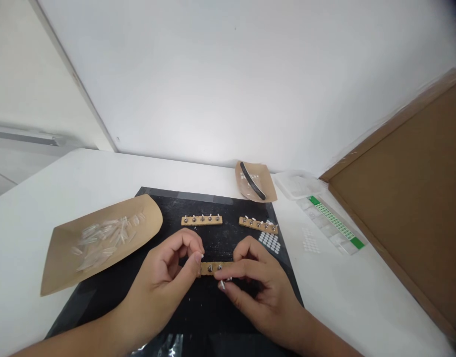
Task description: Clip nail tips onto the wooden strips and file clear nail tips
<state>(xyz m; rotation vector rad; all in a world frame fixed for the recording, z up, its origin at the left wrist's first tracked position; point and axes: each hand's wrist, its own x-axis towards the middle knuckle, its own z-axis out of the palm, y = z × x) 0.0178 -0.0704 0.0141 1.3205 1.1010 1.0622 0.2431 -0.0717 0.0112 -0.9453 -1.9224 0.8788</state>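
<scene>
In the middle of the black mat (183,297), both hands work over a cardboard strip (204,269) that carries small metal pegs. My left hand (168,272) is closed in a pinch at the strip's left end, and a tiny white piece (202,256) shows at its fingertips. My right hand (263,282) is closed over the strip's right part, thumb and index finger around a small peg with a shiny white tip (222,284). Its fingers hide the right end of the strip. Farther back lie two more pegged strips, one at left (201,220) and one at right (258,225).
At left, a large paper tray (57,263) holds many clear false nail tips (109,235). A sheet of white oval tabs (269,242) lies right. Behind stands a small tray (270,186) with a black curved nail file (252,181). A green-edged plastic packet (332,223) and cardboard panel (406,198) are right.
</scene>
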